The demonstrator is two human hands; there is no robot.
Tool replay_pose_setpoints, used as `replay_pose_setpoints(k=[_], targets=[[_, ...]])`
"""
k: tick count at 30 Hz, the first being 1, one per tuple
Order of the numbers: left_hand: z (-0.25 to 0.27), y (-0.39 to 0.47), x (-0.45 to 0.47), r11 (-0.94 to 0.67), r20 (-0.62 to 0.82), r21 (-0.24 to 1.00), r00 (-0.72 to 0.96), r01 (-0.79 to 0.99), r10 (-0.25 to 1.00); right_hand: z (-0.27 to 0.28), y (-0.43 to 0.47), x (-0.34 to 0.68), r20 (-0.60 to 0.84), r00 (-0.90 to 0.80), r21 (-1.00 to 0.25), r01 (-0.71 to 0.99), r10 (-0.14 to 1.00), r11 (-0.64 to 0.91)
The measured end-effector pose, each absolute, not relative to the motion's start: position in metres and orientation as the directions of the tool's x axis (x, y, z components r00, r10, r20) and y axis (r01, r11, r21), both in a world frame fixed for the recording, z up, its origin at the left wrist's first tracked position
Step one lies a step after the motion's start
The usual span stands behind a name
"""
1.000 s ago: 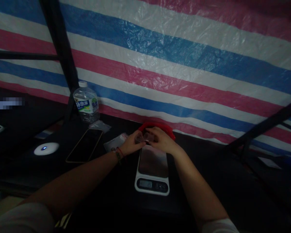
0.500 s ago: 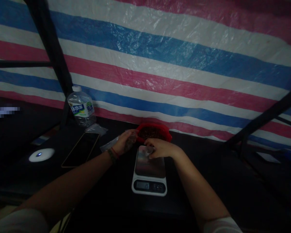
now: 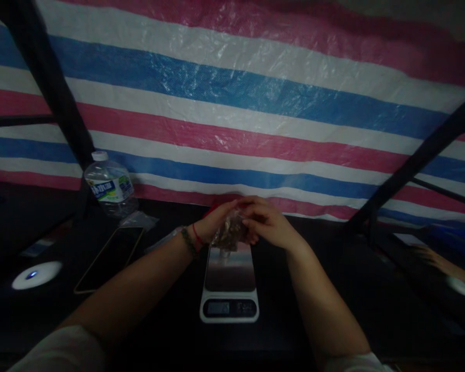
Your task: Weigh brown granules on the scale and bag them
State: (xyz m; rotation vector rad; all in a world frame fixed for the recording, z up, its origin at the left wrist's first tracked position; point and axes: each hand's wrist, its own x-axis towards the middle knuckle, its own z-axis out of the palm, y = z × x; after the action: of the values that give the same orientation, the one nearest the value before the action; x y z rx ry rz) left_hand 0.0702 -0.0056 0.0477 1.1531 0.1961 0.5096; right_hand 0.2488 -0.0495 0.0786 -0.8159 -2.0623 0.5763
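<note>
My left hand (image 3: 216, 221) is closed on a small clear plastic bag (image 3: 228, 233) with brown, dried-looking bits inside. From the other side my right hand (image 3: 269, 223) has its curled fingers at the bag's upper part. The bag is over the far end of a white kitchen scale (image 3: 229, 316) with a shiny metal plate and a small display. A small clear object (image 3: 225, 254) stands on that plate, partly hidden beneath the bag. Behind my hands a red bowl (image 3: 212, 208) shows only its edge; its contents are hidden.
To the left are a dark phone (image 3: 110, 261), a white oval device (image 3: 36, 275), a crumpled plastic bag (image 3: 140, 221) and a large clear bottle (image 3: 110, 188). Striped sheeting (image 3: 225, 113) hangs behind, between black frame bars. Another person's hand (image 3: 434, 259) shows at the far right.
My right hand has left the small clear object on the scale and come up to the plastic bag. My left hand has brought the bag rightward over the scale. The head view has shifted slightly.
</note>
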Motion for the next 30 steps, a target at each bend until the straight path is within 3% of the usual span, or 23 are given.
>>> replay_pose_setpoints(k=[3,5,8,10,13,16,21,25,30], targets=[[0.059,-0.005,0.071,0.214,0.128,0.942,0.870,-0.256,0.477,0.087,-0.049,0.261,0.622,-0.342,-0.605,0.362,0.705,0.709],[0.066,-0.005,0.065,0.043,0.125,0.986,0.876,-0.163,0.465,0.090,-0.048,0.265,0.651,-0.273,-0.605,0.375,0.708,0.702],[0.071,-0.006,0.056,-0.180,0.074,0.983,0.844,0.027,0.531,0.088,-0.044,0.264,0.607,-0.176,-0.694,0.358,0.775,0.625],[0.069,-0.005,0.052,-0.233,0.057,0.966,0.785,0.113,0.617,0.082,-0.040,0.259,0.528,-0.115,-0.791,0.294,0.842,0.536],[0.064,0.000,0.050,-0.261,0.066,0.949,0.700,0.176,0.711,0.074,-0.034,0.252,0.369,-0.104,-0.903,0.195,0.924,0.383],[0.059,0.006,0.048,-0.263,0.076,0.951,0.702,0.162,0.708,0.068,-0.030,0.249,0.262,-0.097,-0.946,0.172,0.960,0.275],[0.058,0.013,0.045,-0.212,0.158,0.977,0.647,0.007,0.746,0.063,-0.026,0.248,0.262,-0.019,-0.955,0.137,0.965,0.262],[0.065,0.012,0.041,-0.235,0.169,0.969,0.498,0.073,0.851,0.059,-0.024,0.246,0.261,-0.049,-0.956,0.128,0.964,0.266],[0.070,0.011,0.040,-0.243,0.174,0.966,0.473,0.088,0.864,0.054,-0.020,0.245,0.311,-0.036,-0.934,0.174,0.950,0.313]])
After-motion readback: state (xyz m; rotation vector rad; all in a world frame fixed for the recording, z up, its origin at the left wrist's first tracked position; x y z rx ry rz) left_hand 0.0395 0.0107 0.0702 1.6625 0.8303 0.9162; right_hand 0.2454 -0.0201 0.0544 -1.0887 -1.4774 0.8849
